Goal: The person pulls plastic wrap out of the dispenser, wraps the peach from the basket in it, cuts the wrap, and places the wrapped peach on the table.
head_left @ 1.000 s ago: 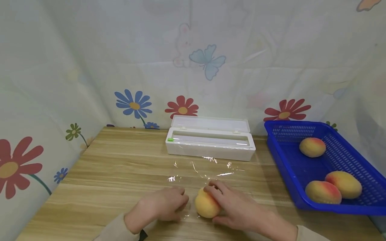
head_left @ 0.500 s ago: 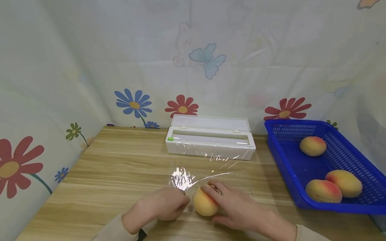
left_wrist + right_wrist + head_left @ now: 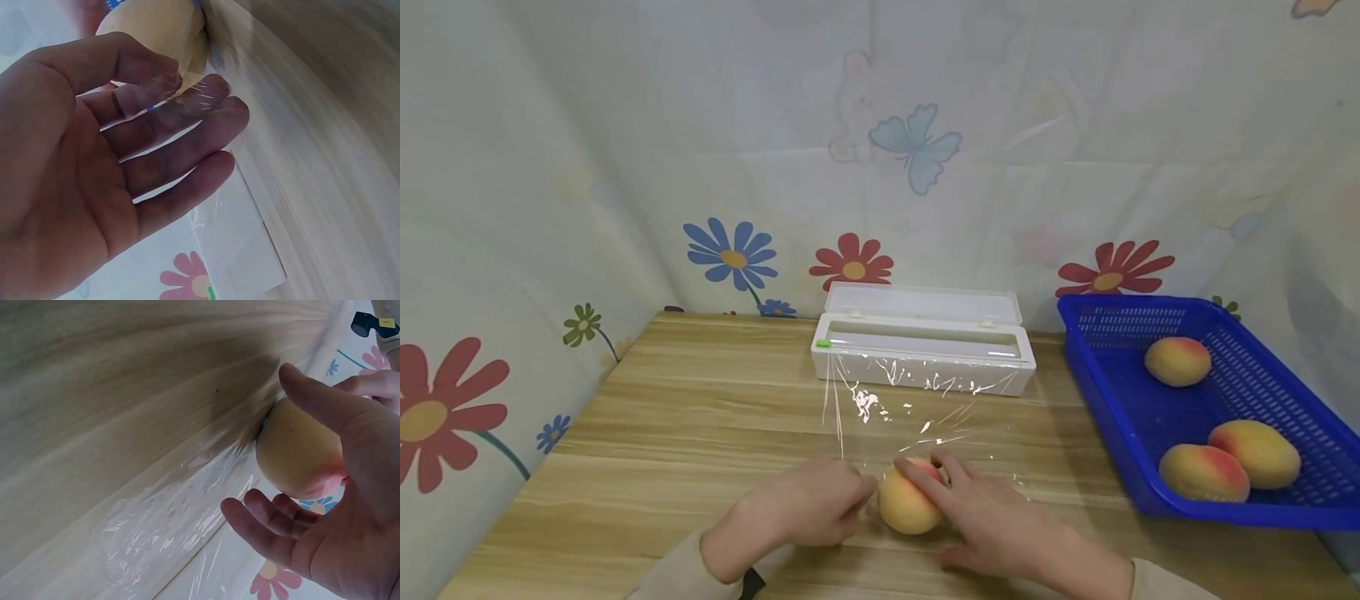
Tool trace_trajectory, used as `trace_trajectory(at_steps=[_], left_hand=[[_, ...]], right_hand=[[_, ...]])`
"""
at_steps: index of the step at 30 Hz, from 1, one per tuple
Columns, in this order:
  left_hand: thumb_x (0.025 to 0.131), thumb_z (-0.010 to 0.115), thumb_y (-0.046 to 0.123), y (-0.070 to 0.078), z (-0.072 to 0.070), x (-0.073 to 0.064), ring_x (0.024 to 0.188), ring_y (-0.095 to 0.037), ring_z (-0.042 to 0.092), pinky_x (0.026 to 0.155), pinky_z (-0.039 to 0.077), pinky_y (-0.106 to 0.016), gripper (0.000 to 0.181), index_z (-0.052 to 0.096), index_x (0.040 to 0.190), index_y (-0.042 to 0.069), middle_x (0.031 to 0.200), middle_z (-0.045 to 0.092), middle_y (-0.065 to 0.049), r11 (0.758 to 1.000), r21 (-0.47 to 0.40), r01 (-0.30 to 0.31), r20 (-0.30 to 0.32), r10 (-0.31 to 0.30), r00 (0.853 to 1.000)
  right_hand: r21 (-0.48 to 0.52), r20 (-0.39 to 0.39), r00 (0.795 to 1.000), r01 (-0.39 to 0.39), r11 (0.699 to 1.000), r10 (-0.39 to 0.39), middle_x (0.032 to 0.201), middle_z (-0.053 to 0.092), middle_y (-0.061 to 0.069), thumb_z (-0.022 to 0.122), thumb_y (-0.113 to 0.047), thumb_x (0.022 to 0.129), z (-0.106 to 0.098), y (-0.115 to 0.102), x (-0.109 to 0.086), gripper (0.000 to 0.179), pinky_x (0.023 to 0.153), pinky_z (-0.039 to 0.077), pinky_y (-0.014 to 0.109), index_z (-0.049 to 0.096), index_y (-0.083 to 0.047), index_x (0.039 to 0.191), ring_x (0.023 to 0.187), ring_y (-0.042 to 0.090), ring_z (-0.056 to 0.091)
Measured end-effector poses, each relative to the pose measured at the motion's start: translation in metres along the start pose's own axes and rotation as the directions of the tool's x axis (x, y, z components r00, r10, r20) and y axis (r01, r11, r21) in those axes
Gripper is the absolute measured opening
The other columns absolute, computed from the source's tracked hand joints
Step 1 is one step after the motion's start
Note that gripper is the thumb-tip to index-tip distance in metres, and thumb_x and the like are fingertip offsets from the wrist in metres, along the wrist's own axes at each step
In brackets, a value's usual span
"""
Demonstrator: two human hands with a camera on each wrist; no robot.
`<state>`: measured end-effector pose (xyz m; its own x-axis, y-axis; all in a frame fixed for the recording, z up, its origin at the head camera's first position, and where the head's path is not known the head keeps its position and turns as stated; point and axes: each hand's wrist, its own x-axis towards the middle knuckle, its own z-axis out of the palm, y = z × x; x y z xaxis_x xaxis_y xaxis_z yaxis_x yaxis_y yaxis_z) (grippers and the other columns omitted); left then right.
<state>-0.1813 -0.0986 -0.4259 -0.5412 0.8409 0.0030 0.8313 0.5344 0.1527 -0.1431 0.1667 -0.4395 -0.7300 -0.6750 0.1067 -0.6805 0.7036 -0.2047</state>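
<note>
1. The peach [image 3: 908,504] has turned since a second ago – its red blush now faces up, toward the box [image 3: 917,323]; I can't tell its long axis.
2. It sits between the hands, near the film's [image 3: 895,408] close end.
3. Left hand [image 3: 805,504] pinches film; right hand [image 3: 992,517] – loosely spread – touches the peach.

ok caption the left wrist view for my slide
Left hand pinches clear film, with a peach and white box beyond.

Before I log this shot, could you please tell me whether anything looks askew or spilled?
Only the clear plastic film looks untidy, creased between the white film dispenser and the peach at the right hand; nothing appears spilled.
</note>
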Motion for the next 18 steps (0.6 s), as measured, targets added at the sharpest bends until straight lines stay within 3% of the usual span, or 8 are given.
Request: trace_trajectory(at_steps=[6, 11, 14, 18], left_hand=[[0.080, 0.072, 0.006, -0.0006, -0.0023, -0.0006, 0.054, -0.004, 0.040, 0.048, 0.034, -0.019, 0.025, 0.050, 0.074, 0.019, 0.062, 0.042, 0.013, 1.000, -0.009, -0.003, -0.008, 0.003, 1.000], [0.080, 0.072, 0.006, -0.0027, -0.0031, -0.0021, 0.055, -0.005, 0.040, 0.049, 0.035, -0.021, 0.025, 0.051, 0.074, 0.019, 0.063, 0.042, 0.013, 1.000, -0.014, -0.008, -0.021, 0.007, 1.000], [0.081, 0.071, 0.006, -0.0036, -0.0026, -0.0025, 0.056, -0.005, 0.041, 0.050, 0.036, -0.022, 0.025, 0.050, 0.075, 0.019, 0.064, 0.042, 0.013, 1.000, -0.016, -0.004, -0.014, 0.004, 1.000], [0.082, 0.071, 0.007, -0.0039, -0.0011, -0.0020, 0.058, -0.005, 0.042, 0.053, 0.038, -0.021, 0.025, 0.051, 0.075, 0.020, 0.066, 0.043, 0.013, 1.000, -0.025, 0.005, -0.003, -0.006, 1.000]], right_hand=[[-0.023, -0.001, 0.999, -0.045, 0.999, 0.045, 0.130, 0.050, 0.012, 0.094, -0.033, 0.072, 0.0030, -0.0004, -0.0013, 0.120, 0.073, 0.056, 0.045, 0.018, -0.025, 0.165, 0.100, 0.026, 0.061], [-0.048, 0.010, 0.998, -0.064, 0.997, 0.065, 0.128, 0.052, 0.010, 0.093, -0.035, 0.073, 0.0039, -0.0011, -0.0032, 0.119, 0.079, 0.057, 0.046, 0.019, -0.015, 0.164, 0.105, 0.027, 0.061], [-0.054, 0.012, 0.997, -0.070, 0.996, 0.071, 0.127, 0.056, 0.012, 0.092, -0.036, 0.074, 0.0037, -0.0014, -0.0051, 0.109, 0.084, 0.056, 0.048, 0.029, -0.003, 0.157, 0.110, 0.030, 0.061], [-0.077, 0.017, 0.997, -0.080, 0.994, 0.081, 0.114, 0.060, 0.007, 0.088, -0.036, 0.078, 0.0045, -0.0023, -0.0099, 0.072, 0.079, 0.057, 0.045, 0.053, -0.004, 0.131, 0.104, 0.028, 0.061]])
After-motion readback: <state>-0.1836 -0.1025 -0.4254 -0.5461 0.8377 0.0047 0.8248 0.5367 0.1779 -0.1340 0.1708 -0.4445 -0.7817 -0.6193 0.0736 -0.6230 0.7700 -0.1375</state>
